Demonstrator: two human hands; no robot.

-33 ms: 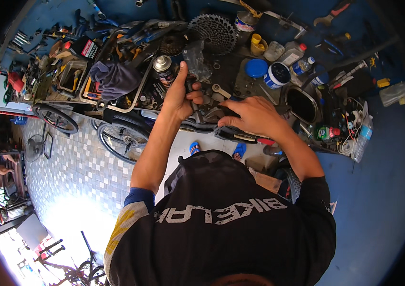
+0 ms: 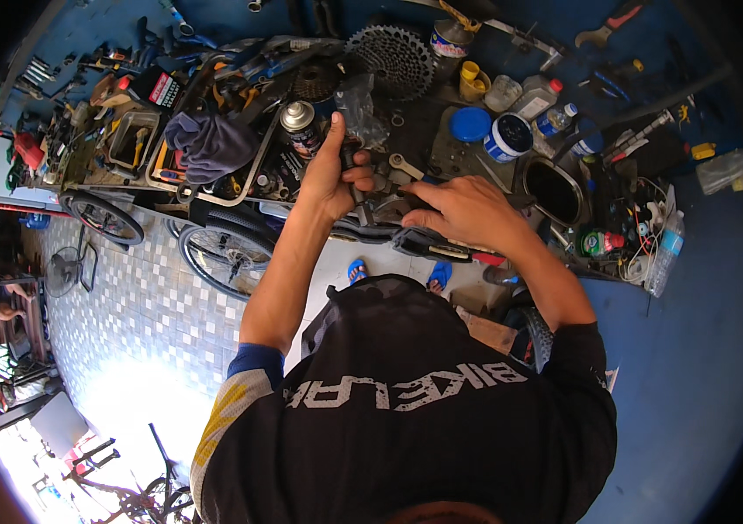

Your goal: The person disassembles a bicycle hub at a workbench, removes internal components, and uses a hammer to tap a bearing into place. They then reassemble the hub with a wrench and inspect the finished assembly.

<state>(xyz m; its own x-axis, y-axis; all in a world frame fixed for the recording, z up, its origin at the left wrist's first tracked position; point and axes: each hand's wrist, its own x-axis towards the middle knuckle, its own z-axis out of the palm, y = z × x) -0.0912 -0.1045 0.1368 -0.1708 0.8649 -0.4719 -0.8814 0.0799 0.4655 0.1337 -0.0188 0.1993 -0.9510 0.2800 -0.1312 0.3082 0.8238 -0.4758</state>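
1. Head view, centre of frame: my left hand, thumb pointing up, is clamped around a dark rod-like tool; its lower end shows beneath my fingers.
2. Right of centre: my right hand is apart from the left, palm down, fingers bent toward it. Cannot tell whether these fingers grip anything; their undersides are hidden.
3. Between the hands, slightly above: a ring-ended wrench lies slanted, its blue handle running toward my right fingers.
4. Upper centre: a spray can stands just left of my left thumb; a clear plastic bag lies to the thumb's right, below a large toothed sprocket.
5. Upper right: a blue lid beside a white-and-blue tub.
6. Upper left: a grey cloth bunched over a tool tray.
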